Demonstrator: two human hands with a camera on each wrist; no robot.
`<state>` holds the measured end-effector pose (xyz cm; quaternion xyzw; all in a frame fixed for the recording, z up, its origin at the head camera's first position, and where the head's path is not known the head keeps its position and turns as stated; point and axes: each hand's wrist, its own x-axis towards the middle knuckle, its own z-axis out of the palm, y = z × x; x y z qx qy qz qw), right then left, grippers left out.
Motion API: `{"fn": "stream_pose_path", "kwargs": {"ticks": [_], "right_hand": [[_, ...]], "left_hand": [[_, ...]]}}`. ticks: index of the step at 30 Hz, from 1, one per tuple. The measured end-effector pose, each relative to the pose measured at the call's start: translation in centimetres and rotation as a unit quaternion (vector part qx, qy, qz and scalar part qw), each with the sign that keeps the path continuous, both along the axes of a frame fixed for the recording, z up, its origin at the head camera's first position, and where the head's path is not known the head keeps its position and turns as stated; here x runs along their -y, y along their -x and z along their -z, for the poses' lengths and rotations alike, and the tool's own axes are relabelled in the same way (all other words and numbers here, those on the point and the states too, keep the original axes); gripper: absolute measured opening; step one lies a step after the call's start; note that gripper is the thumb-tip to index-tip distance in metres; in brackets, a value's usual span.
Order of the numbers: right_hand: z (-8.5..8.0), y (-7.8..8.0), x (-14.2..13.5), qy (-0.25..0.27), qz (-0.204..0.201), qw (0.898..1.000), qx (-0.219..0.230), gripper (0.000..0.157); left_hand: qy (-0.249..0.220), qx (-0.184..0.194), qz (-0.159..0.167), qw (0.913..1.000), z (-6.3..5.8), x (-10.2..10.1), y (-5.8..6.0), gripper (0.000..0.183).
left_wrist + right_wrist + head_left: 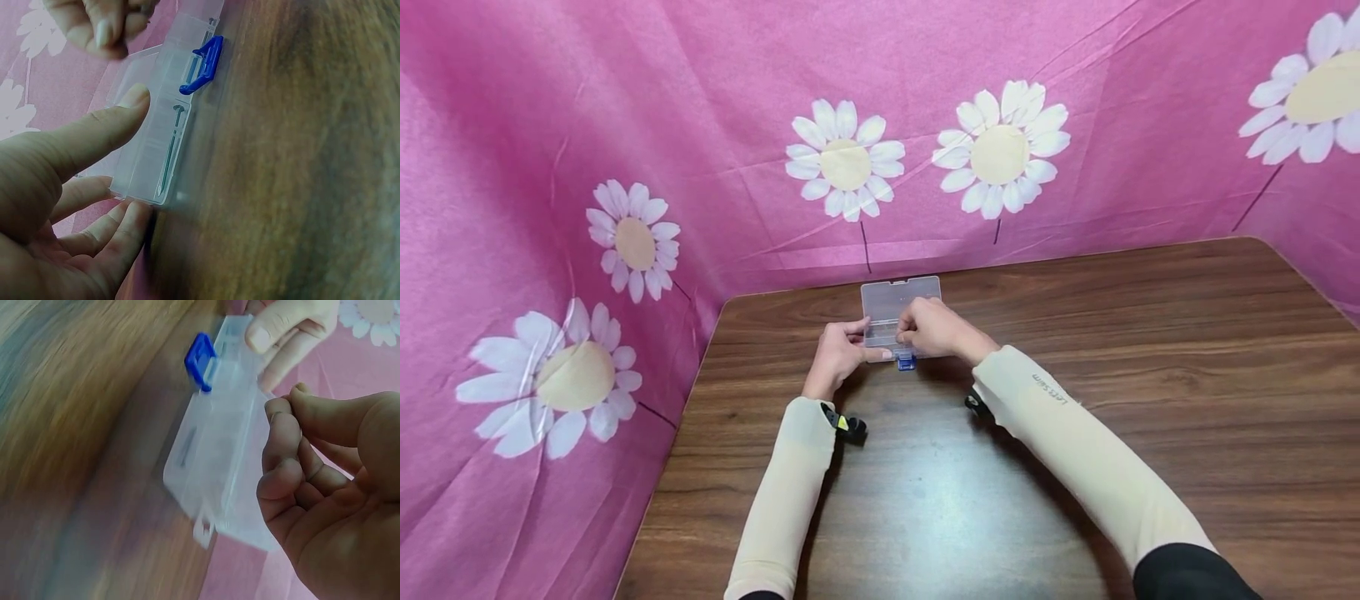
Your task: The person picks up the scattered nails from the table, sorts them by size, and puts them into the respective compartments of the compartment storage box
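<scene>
A clear plastic box (880, 340) sits near the table's back edge, its lid (901, 298) raised behind it. A blue latch (206, 69) sticks out at the front. Through the front wall a slim metal nail (167, 156) shows inside. My left hand (842, 350) holds the box's left end, thumb along the front rim and fingers at the end wall. Above the right part of the box is my right hand (928, 327), fingers curled, thumb and forefinger tips (294, 397) pressed together. I cannot tell whether something small is between them.
The brown wooden table (925, 483) reaches forward to a pink cloth (737, 125) printed with large white daisies, which hangs close behind the box. Both forearms wear pale sleeves (1075, 442). A black wrist camera (850, 428) is strapped at the left wrist.
</scene>
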<state>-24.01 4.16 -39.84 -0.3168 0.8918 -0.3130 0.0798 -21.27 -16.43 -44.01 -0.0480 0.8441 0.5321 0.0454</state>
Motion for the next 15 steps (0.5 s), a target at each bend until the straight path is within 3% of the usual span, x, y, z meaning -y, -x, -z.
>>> {"fn": "stream_pose_path", "kwargs": {"ticks": [7, 15], "right_hand": [[-0.7, -0.7, -3.2, -0.011, 0.01, 1.0, 0.008, 0.01], [0.0, -2.1, -7.0, -0.022, 0.007, 1.0, 0.005, 0.011]], "left_hand": [[-0.009, 0.003, 0.001, 1.0, -0.1, 0.0, 0.1, 0.079], [-0.003, 0.0, 0.006, 1.0, -0.1, 0.1, -0.1, 0.08]]}}
